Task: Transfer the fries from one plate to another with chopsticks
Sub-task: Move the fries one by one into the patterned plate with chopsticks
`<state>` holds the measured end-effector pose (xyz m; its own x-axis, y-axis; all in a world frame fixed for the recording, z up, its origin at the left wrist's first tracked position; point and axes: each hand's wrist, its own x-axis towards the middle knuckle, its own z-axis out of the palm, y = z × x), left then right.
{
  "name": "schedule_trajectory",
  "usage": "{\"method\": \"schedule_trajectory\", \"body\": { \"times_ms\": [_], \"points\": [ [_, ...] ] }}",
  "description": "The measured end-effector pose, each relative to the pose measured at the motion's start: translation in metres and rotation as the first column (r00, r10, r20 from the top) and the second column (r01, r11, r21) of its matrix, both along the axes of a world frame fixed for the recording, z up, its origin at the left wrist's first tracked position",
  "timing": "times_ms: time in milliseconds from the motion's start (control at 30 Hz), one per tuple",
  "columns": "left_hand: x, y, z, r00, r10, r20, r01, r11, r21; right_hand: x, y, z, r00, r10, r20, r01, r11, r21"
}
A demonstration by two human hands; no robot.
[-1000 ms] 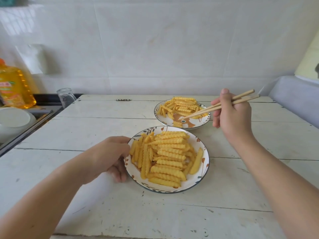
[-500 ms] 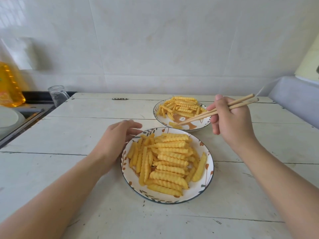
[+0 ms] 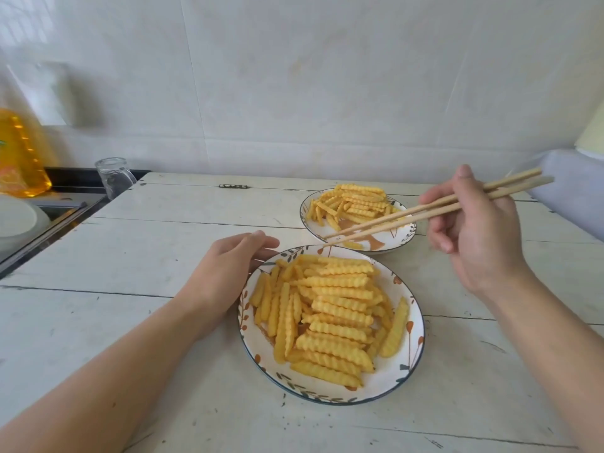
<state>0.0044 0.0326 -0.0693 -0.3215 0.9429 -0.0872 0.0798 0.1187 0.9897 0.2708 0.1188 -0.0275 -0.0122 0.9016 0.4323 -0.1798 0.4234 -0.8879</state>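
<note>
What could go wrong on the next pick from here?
The near plate is heaped with ridged fries, so pulling one may tumble others over its rim. The chopsticks held by the right hand cross low over the far plate and could knock fries there. The left hand only touches the rim, so the plate may slide.

Edges, overlaps and blur

The oil bottle (image 3: 19, 155) and a white bowl (image 3: 16, 220) are cut by the left edge; both forearms run off the bottom. The left hand (image 3: 225, 273) covers part of the near plate's (image 3: 327, 398) rim. The chopsticks (image 3: 425, 209) cross the far plate (image 3: 405, 237), hiding some fries (image 3: 356, 201). The bottle's label is blurred.
</note>
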Motion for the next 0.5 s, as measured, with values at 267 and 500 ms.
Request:
{"method": "schedule_trajectory", "body": {
  "times_ms": [267,500],
  "points": [
    [0.001,-0.001,0.000,1.000,-0.005,-0.015,0.005,1.000,-0.001,0.018,0.015,-0.003,0.973,-0.181,0.143,0.184,0.983,-0.010],
    [0.001,-0.001,0.000,1.000,-0.004,-0.014,0.004,1.000,-0.004,0.010,0.009,-0.004,0.974,-0.208,0.094,0.207,0.978,0.022]
  ]
}}
